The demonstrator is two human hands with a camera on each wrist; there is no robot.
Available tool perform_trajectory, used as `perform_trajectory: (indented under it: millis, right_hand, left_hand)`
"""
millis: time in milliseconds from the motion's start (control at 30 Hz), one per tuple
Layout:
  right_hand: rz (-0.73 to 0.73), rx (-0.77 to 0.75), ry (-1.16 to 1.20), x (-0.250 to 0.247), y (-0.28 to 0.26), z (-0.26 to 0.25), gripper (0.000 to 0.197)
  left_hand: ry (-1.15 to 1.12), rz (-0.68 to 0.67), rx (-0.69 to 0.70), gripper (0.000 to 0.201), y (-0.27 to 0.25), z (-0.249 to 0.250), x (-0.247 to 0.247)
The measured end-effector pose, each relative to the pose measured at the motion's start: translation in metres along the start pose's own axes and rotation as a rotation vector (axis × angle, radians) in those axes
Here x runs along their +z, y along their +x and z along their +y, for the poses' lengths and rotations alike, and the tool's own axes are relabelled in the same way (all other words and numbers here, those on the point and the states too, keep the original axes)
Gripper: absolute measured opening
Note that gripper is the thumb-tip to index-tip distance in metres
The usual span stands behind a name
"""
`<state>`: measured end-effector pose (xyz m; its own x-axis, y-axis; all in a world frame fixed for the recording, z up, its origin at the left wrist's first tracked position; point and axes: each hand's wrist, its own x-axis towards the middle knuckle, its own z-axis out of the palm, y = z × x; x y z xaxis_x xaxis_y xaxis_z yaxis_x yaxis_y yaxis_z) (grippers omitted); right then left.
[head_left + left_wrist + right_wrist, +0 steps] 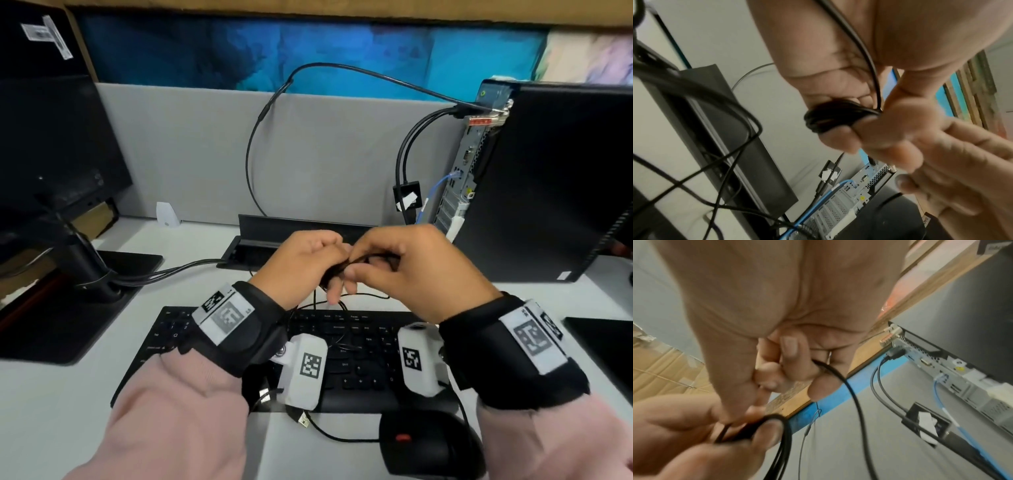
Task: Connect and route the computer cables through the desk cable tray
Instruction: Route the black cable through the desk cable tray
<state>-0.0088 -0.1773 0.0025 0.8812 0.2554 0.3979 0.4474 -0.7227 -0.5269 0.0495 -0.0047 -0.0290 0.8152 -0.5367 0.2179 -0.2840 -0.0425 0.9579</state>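
Note:
Above the keyboard my left hand (308, 262) grips a coiled bundle of thin black cable (339, 269), with the fingers curled round the loops (830, 115). My right hand (394, 265) meets it from the right and pinches a strand of the same cable (830, 369) between thumb and fingers. Loose loops hang down onto the keyboard, and a USB plug (303, 419) lies at the keyboard's front edge. Just behind the hands the black desk cable tray (301, 224) stands with its lid raised. Several black cables from the monitor run into its opening (239, 253).
A black computer tower (548, 178) stands at the right with its rear ports facing me; black cables and a blue network cable (436, 186) are plugged in. A monitor (51, 137) on its stand is at the left. Keyboard (359, 356) and mouse (428, 445) lie in front.

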Motion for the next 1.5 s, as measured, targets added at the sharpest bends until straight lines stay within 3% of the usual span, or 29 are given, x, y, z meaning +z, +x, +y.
perform_trajectory:
  millis: [133,233,333,400,500,600,700,867,1033,1200,1267,1367,1433,1500]
  right_hand:
    - [0.193,-0.101,0.051,-0.007,0.003,0.004,0.007]
    - [0.304,-0.147,0.018,-0.003,0.007,0.011,0.006]
    - [0.276,-0.077,0.071,0.020,0.011,0.020,0.016]
    - [0.131,-0.002,0.063,0.039,0.012,0.021,0.017]
    - [-0.074,-0.016,-0.036,0.058,0.009,0.015,0.016]
    - [-0.154,-0.048,-0.168,0.054,0.008,0.008,0.021]
    - [-0.161,-0.059,-0.223,0.039,0.004,0.003,0.026]
    - [-0.016,-0.032,-0.152,0.006,0.000,-0.002,0.010]
    - [0.257,-0.085,-0.104,-0.007,0.002,0.004,0.006]
    - [0.357,-0.031,-0.018,-0.004,0.006,0.013,0.013]
    - [0.314,0.004,0.022,-0.003,0.006,0.013,0.017]
    - [0.129,0.014,0.225,0.008,0.006,0.005,0.023]
    - [0.045,-0.013,0.353,0.019,0.006,-0.002,0.019]
    - [0.043,-0.023,0.364,0.028,0.007,-0.004,0.032]
  left_hand:
    - [-0.129,-0.068,-0.098,0.040,-0.003,0.005,-0.005]
    - [-0.532,-0.191,-0.122,0.037,-0.003,0.006,-0.014]
    - [-0.885,-0.194,-0.040,0.027,-0.002,0.011,-0.021]
    - [-0.989,-0.070,0.011,0.026,0.000,0.014,-0.023]
    - [-0.873,0.156,0.060,0.029,0.004,0.009,-0.020]
    - [-0.581,0.257,0.094,0.022,0.006,0.001,-0.008]
    - [-0.315,0.277,0.108,0.020,0.005,-0.003,0.002]
    - [0.230,0.302,0.150,0.022,0.001,-0.007,0.002]
    - [-0.002,0.092,0.037,0.037,-0.003,0.002,-0.003]
    - [-0.278,-0.012,0.003,0.038,-0.005,0.009,-0.012]
    - [-0.496,-0.079,-0.043,0.039,-0.003,0.009,-0.017]
    - [-0.740,-0.177,-0.074,0.039,-0.002,0.010,-0.020]
    - [-0.815,-0.199,-0.075,0.039,-0.002,0.010,-0.019]
    - [-0.846,-0.196,-0.084,0.039,-0.002,0.007,-0.018]
